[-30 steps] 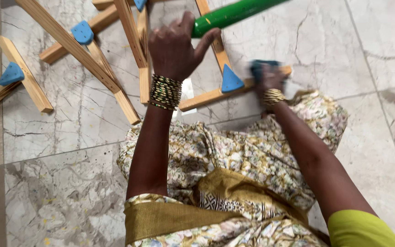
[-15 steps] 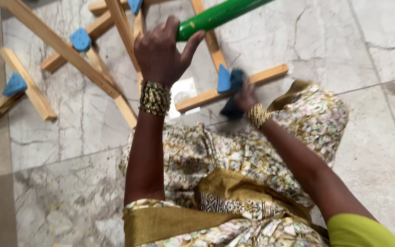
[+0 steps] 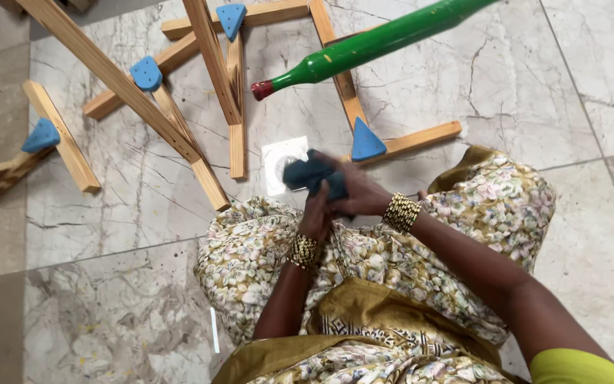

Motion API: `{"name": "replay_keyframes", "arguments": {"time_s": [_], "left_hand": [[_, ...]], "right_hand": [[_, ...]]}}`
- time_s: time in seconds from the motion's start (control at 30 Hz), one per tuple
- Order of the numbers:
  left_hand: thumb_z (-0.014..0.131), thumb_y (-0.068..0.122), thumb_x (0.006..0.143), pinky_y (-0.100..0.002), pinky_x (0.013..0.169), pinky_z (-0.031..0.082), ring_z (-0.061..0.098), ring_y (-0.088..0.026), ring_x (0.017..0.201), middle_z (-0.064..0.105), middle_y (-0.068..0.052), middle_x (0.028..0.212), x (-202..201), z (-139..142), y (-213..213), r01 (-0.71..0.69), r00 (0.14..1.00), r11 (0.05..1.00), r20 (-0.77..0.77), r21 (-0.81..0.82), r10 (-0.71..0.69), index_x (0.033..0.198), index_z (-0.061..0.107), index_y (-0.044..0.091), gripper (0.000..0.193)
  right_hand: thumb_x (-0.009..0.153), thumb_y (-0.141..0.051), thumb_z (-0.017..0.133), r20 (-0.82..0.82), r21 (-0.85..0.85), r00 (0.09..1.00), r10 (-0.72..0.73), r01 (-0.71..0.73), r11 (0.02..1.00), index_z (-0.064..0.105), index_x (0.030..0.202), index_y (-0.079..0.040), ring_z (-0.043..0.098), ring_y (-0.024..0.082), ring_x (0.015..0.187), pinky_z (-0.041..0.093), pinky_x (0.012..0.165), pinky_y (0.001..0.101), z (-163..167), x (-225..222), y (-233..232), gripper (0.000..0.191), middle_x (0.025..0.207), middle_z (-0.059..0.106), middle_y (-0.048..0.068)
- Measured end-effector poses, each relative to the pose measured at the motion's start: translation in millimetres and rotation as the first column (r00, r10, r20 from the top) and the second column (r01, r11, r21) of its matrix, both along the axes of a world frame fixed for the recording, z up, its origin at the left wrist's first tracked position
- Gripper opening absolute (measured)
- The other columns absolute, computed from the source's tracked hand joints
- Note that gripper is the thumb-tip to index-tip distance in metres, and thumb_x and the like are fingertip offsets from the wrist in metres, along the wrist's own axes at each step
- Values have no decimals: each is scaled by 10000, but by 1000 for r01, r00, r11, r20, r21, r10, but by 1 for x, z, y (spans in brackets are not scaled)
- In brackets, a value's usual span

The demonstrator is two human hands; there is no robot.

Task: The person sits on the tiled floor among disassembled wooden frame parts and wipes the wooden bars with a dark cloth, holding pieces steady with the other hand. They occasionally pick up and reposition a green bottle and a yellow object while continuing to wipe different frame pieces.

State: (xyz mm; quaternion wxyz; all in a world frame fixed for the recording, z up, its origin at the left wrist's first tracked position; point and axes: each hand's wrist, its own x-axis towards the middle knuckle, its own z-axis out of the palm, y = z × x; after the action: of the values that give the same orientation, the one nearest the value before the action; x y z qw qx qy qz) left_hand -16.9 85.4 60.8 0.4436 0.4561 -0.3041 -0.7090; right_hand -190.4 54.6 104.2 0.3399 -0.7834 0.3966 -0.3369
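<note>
Left hand (image 3: 318, 213) had left green stick (image 3: 385, 39), joined right hand (image 3: 357, 192) over lap; both grips clamped on dark blue cloth (image 3: 307, 174). Best kept bunched, clear of wooden frame (image 3: 211, 64).

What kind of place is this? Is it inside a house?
Probably indoors, on the floor of a home or small workshop. The ground is polished marble floor tile, and a wooden frame with blue triangular corner pieces lies on it beside a green pole. Both hands hold a dark blue cloth.
</note>
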Motion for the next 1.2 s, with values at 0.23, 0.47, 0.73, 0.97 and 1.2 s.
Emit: {"name": "replay_keyframes", "arguments": {"time_s": [0.23, 0.47, 0.73, 0.97, 1.2], "left_hand": [[710, 151, 930, -406, 850, 606, 715, -279, 993, 728, -157, 1146, 66, -55, -39, -504, 864, 861, -43, -60, 502, 1282, 635, -46, 411], [684, 110, 875, -359, 869, 592, 704, -227, 1008, 720, -102, 1158, 70, -67, -44, -395, 918, 890, -69, -226, 390, 1257, 641, -2, 400], [743, 142, 875, -400, 832, 603, 720, -264, 973, 730, -152, 1110, 94, -55, -29, -417, 889, 908, -224, -41, 399, 1190, 664, -74, 391], [705, 37, 860, -402, 906, 580, 727, -276, 1032, 738, -125, 1091, 68, -35, -18, -139, 722, 763, 463, -632, 515, 1193, 657, 38, 337], [764, -60, 557, -539, 1195, 401, 331, -441, 1490, 288, -182, 1607, 27, 5, 8, 337, 669, 584, 624, -739, 404, 1480, 382, 176, 1026]], "right_hand": [[971, -323, 704, -425, -159, 759, -494, 475, 866, 304, 1597, -201, 414, 396, 1472, 284, 1205, 601, -77, 1, -40, 752, 1586, 447, 196], [902, -469, 698, -682, -4, 596, -425, 578, 816, 53, 1652, -151, 260, 489, 1468, 158, 1130, 771, -93, -12, -61, 1040, 1639, 204, 270], [849, -444, 741, -788, 181, 600, -136, 438, 881, 8, 1660, -254, 197, 469, 1526, 108, 1159, 760, -68, -101, -110, 1110, 1669, 125, 277], [1043, -372, 676, -586, -362, 610, -533, 392, 846, 393, 1556, -228, 487, 346, 1394, 421, 1202, 502, -79, -102, -71, 604, 1484, 483, 191], [843, -214, 751, 548, 717, 784, -292, -260, 647, 495, 1422, -46, 632, 252, 1191, 562, 993, 391, -43, 2, -9, 655, 1345, 629, 177]]}}
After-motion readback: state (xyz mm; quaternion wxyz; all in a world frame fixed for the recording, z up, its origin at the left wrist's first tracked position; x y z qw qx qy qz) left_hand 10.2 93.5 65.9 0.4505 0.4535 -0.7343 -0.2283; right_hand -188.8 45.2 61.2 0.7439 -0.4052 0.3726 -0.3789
